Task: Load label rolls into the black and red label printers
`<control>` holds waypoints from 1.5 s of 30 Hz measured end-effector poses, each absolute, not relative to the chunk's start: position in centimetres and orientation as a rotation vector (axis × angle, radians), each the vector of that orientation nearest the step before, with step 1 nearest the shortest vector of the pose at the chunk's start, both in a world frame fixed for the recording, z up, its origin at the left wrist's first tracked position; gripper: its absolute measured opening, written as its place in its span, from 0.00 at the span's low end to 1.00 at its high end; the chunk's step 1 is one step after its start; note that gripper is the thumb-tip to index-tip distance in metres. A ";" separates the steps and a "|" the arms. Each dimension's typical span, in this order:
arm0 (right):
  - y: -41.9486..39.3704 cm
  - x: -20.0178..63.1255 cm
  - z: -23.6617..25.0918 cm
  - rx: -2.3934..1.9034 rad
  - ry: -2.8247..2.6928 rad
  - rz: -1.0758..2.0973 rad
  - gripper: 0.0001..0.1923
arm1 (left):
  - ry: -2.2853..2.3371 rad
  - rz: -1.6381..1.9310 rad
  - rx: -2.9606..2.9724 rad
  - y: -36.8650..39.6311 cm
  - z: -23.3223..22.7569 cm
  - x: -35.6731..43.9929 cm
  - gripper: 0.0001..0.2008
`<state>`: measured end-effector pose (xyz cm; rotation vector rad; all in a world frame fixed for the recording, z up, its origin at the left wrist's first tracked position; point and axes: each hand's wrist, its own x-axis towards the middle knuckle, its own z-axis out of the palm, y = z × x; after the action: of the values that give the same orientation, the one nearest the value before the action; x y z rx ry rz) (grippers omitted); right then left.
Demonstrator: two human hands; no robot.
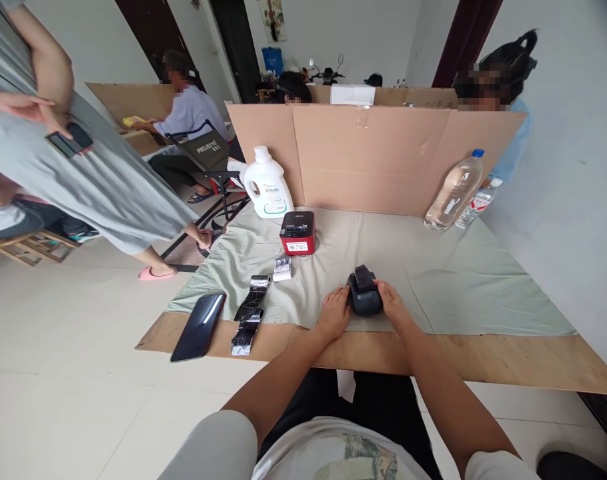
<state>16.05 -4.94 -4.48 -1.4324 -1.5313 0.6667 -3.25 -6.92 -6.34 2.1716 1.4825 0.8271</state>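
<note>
A small black printer-like device (pixel 364 291) sits on the pale green cloth (pixel 433 267) near the front edge of the low board. My left hand (pixel 334 312) rests against its left side and my right hand (pixel 393 303) presses on its right side, so both hands hold it between them. Further back stands a red and black label printer (pixel 298 233). A small white paper roll (pixel 282 268) lies in front of the red printer.
A black phone (pixel 199 325) and a dark strip of printed tape (pixel 249 315) lie at the left front. A white detergent jug (pixel 267 183) and two clear bottles (pixel 453 192) stand against the cardboard screen (pixel 373 153). A person in grey stands at left holding a phone; others sit behind.
</note>
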 end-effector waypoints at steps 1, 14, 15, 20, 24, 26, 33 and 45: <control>-5.0 16.3 -4.5 -1.404 -1.464 0.808 0.31 | 1.486 0.822 2.174 -6.9 -6.3 -3.2 0.28; -6.9 16.3 -6.1 -1.358 -1.453 0.831 0.16 | 1.610 0.704 1.989 -5.7 -4.3 -1.6 0.24; -7.0 16.2 -6.3 -1.339 -1.476 0.790 0.19 | 1.622 0.730 1.950 -5.5 -4.1 -1.6 0.23; -7.6 15.9 -7.1 -1.325 -1.644 0.580 0.27 | 1.666 0.776 1.605 -3.3 -3.2 -1.6 0.16; -7.2 15.6 -6.6 -1.379 -1.635 0.550 0.22 | 1.549 0.720 1.230 -1.4 -2.3 -1.5 0.11; -6.7 15.4 -6.2 -1.405 -1.590 0.535 0.19 | 1.514 0.689 1.105 -0.9 -1.8 -1.6 0.11; -5.0 14.7 -6.6 -1.513 -1.448 0.630 0.34 | 1.483 0.539 0.896 0.2 -0.5 -2.0 0.04; -5.2 15.5 -5.3 -1.631 -1.508 0.726 0.34 | 1.529 0.514 0.978 0.6 -1.1 -1.6 0.07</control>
<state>15.45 -5.21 -5.27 -1.6307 -1.5082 0.7261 -1.62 0.62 -1.11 0.9783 1.5290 0.5145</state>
